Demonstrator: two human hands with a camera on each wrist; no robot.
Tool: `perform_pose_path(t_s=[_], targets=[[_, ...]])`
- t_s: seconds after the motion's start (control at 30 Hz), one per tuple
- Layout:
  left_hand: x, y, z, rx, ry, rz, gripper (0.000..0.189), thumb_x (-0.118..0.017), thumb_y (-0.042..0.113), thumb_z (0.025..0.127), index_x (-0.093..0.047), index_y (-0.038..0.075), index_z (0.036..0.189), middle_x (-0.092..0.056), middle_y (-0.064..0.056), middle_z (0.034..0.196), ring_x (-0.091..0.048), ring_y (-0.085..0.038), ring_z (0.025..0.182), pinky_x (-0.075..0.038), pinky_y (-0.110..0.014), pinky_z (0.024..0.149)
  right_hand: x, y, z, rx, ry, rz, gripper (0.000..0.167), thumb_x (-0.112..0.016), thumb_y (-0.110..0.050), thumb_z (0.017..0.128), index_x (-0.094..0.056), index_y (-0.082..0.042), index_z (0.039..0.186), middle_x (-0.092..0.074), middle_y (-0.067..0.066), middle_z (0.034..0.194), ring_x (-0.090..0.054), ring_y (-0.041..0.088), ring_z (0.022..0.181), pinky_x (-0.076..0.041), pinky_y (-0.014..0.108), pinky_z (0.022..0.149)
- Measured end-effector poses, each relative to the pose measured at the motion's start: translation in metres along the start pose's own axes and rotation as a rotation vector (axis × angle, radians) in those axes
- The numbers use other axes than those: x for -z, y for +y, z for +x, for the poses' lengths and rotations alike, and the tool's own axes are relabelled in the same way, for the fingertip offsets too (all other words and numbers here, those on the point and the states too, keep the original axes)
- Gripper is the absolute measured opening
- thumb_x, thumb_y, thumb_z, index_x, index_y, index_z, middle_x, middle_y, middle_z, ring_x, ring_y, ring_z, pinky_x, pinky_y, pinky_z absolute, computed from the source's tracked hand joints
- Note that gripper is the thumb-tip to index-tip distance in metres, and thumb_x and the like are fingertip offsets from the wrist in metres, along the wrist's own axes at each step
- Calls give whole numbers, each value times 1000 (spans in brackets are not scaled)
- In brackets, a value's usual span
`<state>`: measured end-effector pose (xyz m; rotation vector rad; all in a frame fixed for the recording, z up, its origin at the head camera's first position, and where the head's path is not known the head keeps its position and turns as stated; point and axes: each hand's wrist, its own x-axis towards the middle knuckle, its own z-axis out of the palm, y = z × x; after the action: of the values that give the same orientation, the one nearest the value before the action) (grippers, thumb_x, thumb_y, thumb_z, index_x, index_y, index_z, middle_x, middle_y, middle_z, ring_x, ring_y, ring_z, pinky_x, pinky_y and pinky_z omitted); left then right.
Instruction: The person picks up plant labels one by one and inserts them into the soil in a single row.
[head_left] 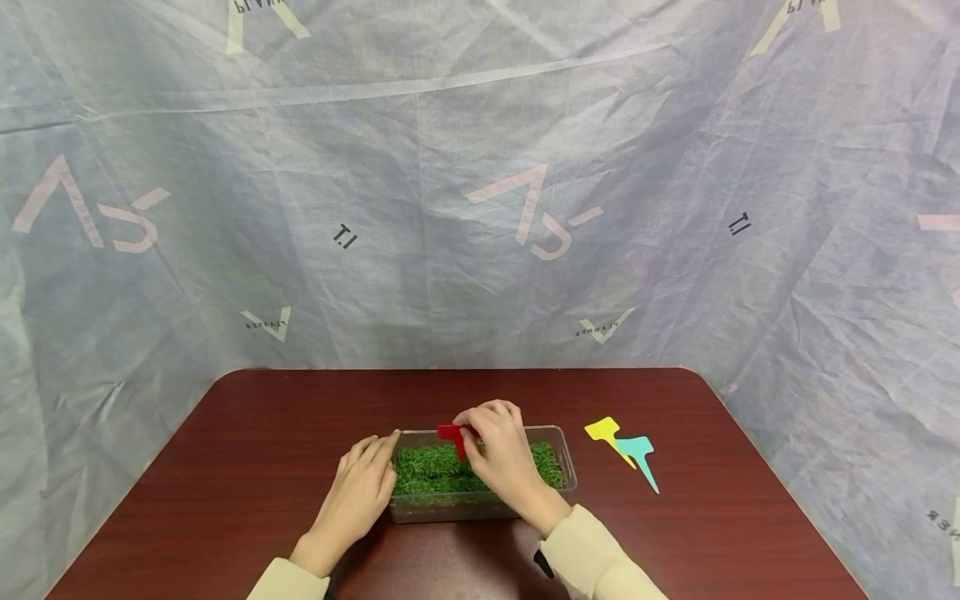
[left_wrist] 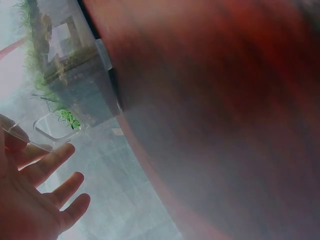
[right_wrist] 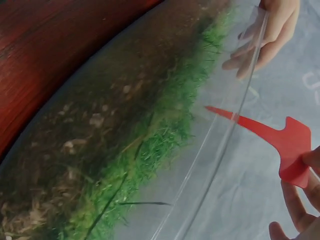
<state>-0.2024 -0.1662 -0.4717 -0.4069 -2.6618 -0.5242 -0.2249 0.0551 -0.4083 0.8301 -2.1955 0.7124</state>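
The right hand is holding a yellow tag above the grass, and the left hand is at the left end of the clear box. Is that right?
Not quite: the right wrist view shows the right hand holding a red tag above the grass, not a yellow one. The left hand is at the left end of the clear box.

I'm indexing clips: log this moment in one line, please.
left hand: at left end of clear box | right hand: pinches red tag above grass | yellow tag, blue tag: on table, right of box
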Motion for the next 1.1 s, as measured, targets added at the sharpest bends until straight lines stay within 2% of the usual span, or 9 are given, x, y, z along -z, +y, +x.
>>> perform_pose_path(t_s=[0.53, 1.1], targets=[[0, 0, 0, 1, 4, 4, 46, -48, 14, 92, -43, 10, 137, -56, -9, 126, -44, -32, 122, -34, -52, 97, -16, -9, -3, -7, -5, 52, 13, -68, -6, 78, -66, -17, 85, -67, -7, 83, -56, 13, 86, -39, 43, 92], [1, 0, 0, -6, 7, 14, 47, -50, 14, 91, -44, 9, 137, -57, -9, 125, -44, -32, 121, -36, -52, 96, -28, -14, -6, -49, -68, 47, 8, -68, -10, 80, -66, -17, 85, -67, -6, 84, -56, 14, 89, -40, 43, 90]])
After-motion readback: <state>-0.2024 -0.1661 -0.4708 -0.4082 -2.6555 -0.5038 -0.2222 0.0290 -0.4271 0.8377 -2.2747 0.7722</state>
